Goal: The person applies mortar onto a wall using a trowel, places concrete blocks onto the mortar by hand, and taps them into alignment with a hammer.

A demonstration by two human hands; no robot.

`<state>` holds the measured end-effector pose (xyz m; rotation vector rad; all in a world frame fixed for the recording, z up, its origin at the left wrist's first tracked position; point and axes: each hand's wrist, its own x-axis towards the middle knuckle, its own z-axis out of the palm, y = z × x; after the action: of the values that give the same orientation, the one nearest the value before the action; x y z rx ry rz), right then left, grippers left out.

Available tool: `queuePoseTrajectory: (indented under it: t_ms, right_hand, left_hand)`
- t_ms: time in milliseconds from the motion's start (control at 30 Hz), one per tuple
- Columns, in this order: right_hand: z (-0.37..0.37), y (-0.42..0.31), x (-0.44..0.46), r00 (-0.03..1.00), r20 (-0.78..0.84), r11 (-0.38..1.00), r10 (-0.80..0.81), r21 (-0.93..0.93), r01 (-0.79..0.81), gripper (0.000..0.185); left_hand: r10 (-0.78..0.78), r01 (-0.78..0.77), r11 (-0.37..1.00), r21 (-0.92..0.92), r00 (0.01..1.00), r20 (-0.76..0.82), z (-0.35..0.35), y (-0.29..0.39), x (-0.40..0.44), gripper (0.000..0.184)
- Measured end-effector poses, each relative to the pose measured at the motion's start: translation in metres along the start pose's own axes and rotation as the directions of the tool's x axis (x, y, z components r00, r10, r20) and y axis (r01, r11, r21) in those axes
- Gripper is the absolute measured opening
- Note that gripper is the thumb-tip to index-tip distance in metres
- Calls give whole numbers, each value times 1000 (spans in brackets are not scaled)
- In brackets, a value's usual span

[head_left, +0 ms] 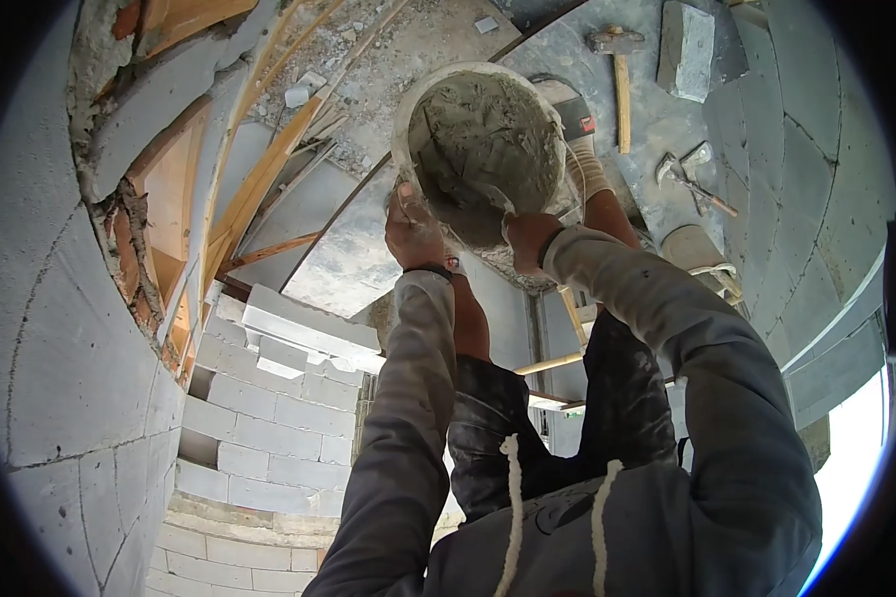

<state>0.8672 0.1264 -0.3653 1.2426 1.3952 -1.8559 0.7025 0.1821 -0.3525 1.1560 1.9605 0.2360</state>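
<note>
rough mortar (483,129), wd planks (259,194), matt blks (279,435)

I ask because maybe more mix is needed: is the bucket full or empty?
Not empty: wet grey mix lies inside the bucket, below its rim. How deep, I cannot tell.

Bldg site, unfin. Grey block wall (55,328) at L of view, mortar joints visible; curved-looking block wall (801,199) at R, prob. lens distortion. Pale block wall (269,428) btm L w/ dark gaps (199,448). Floor (398,45) dusty, w/ rubble. Wood strips (254,199) upper L, near broken red brick (124,249). Bright daylight (854,478) btm R.
</note>
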Motion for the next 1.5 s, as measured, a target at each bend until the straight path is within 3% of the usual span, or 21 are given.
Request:
queuePoseTrajectory:
  t_ms: [167, 267, 367, 467, 567, 633, 667, 733, 800, 867, 900, 1000, 1067, 1133, 1167, 1233, 1333, 1400, 1433, 1500]
  right_hand:
    - [1, 0, -11, 1000, -18, 979, -10, 205, 13, 46]
    - [5, -5, -12, 993, -75, 930, -94, 350, 114, 43]
    - [7, -4, -10, 995, -36, 918, -98, 383, 104, 40]
    - [2, -3, -23, 990, -105, 842, -99, 521, 139, 43]
    - [-4, -9, -33, 995, 13, 740, -98, 670, 64, 48]
    - [-6, -11, -45, 994, -109, 581, -27, 807, 104, 50]
    - [-7, -8, -44, 994, -108, 581, -22, 808, 101, 50]
    - [-8, -1, -37, 954, -298, 910, 15, 399, 111, 51]
    - [-18, 7, -30, 952, -304, 955, 12, 286, 80, 51]
    - [-27, 8, -28, 961, -212, 984, 180, 43, -174, 50]
    - [-25, 6, -25, 954, -209, 976, 214, 6, -218, 41]
    - [-16, -3, -16, 968, -85, 972, 234, -16, -236, 30]
    - [-11, -5, -3, 967, -83, 970, 240, 68, -235, 24]
    - [-16, -16, -5, 993, 114, 992, 13, -128, 1, 26]
    - [-19, -20, -4, 994, 108, 991, 17, -131, -2, 26]
    - [-17, -29, -3, 999, 46, 986, 23, 163, -30, 36]
    - [-3, -21, 7, 997, -28, 960, -66, 273, 71, 37]
    - [-1, -16, 9, 993, -66, 952, -98, 285, 113, 38]
    - [-2, -14, 6, 986, -97, 945, -133, 287, 156, 38]
    - [-10, -4, 3, 981, -86, 946, -175, 262, 191, 39]
  left_hand:
    - [2, -3, 999, -32, 1000, -14, 2, -8, 8, 42]
    - [-61, 63, 996, -57, 998, 29, -6, -5, 2, 43]
    - [26, -7, 965, -263, 997, 70, -5, -27, 1, 43]
    - [-29, 68, 972, -225, 985, 169, -5, -25, -9, 43]
    - [69, -27, 969, -244, 983, 168, -1, -9, -15, 42]
    - [58, -19, 972, -233, 985, 162, 0, -6, -12, 42]
    - [37, -1, 976, -219, 987, 157, 1, -6, -13, 41]
    - [14, 38, 971, -237, 977, 213, -6, -20, -2, 41]
    - [-61, 156, 914, -374, 965, 255, -11, -15, -2, 40]
    - [-26, 108, 920, -377, 976, 218, -10, -17, -9, 41]
    - [10, 67, 922, -380, 980, 196, -6, -22, -13, 41]
    - [22, 24, 939, -343, 991, 131, 5, -41, -17, 43]
    - [25, 21, 933, -358, 992, 123, 6, -50, -19, 44]
    - [35, 15, 927, -374, 991, 127, 4, -46, -21, 45]
    - [-11, 71, 903, -424, 990, 141, 4, -43, -20, 45]
    - [-59, 125, 875, -468, 986, 155, 2, -39, -23, 46]
    - [-74, 174, 857, -485, 973, 218, -4, -34, -20, 47]
    - [-155, 269, 844, -464, 951, 269, -4, -33, -23, 47]
    - [-66, 167, 890, -425, 968, 242, -3, -49, -22, 45]
    - [-88, 195, 869, -456, 966, 244, -3, -52, -28, 45]
